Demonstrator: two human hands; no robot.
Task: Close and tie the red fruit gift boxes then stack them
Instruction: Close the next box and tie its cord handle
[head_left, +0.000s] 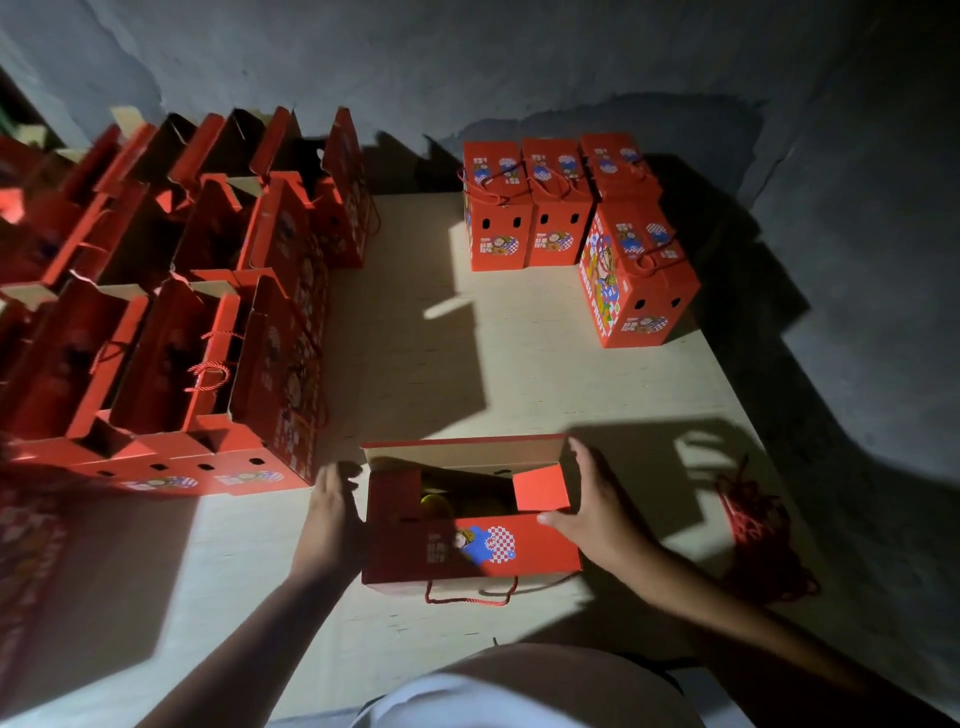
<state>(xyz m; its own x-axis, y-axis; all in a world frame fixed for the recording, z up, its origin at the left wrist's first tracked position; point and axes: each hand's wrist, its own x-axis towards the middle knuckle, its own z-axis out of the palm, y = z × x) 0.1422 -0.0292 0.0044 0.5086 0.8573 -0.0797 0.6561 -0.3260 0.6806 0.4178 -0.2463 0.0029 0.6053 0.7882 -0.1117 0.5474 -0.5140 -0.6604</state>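
Note:
A red fruit gift box (519, 551) stands open in front of me on the pale board (519, 374). Its flaps are up and fruit shows dimly inside. My left hand (332, 512) lies flat against the box's left end with straight fingers. My right hand (592, 499) is at the box's right end, fingers along the raised back flap and thumb on the near flap's edge by a small red side flap (543, 488). A red cord handle (470, 597) hangs from the near side.
Several open red boxes (171, 322) crowd the left side. Several closed, tied boxes (524, 208) stand at the back right, one (636, 275) nearer. A heap of red cords (753, 530) lies to the right. Grey walls bound the back and right.

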